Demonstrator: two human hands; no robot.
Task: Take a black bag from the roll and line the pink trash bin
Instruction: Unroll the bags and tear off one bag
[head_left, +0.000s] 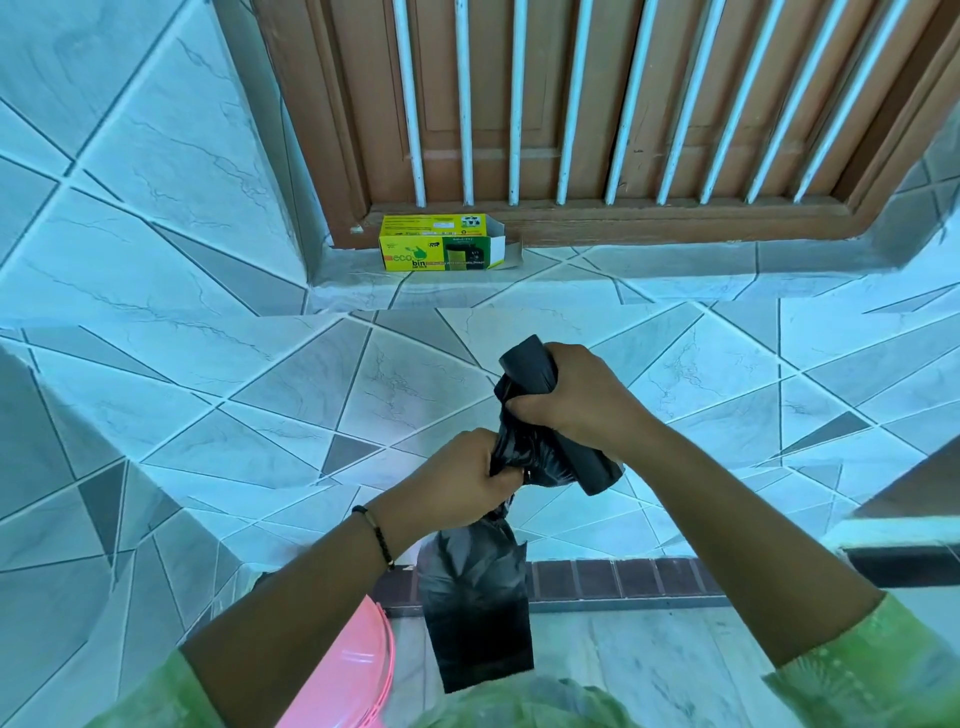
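Nearest, below and left of hands: pink trash bin, only rim edge in view, unlined, no bag in it yet. Green sleeves at bottom corners.

Just below hands: freed length of black bag hanging flat, folded, lower end near bin rim but apart from it.

Left hand fisted tight on bunched film right under the roll; black bead bracelet on that wrist. Right hand wrapped shut around roll of black bags, roll ends poking out above and below the fist. Hands close together, film twisted between them.

Step judged: tearing one bag off at perforation. Task early, lining not begun. To do well: grip close on both sides of the perforation, untwist film first so tear runs straight, pull apart sharply sideways rather than stretching; bunched film likely to stretch or rip ragged. Perforation line not visible.

Beyond hands: tiled ledge. Further, yellow-green bin-bag box, end flap open, on sill against brown door with white bars.
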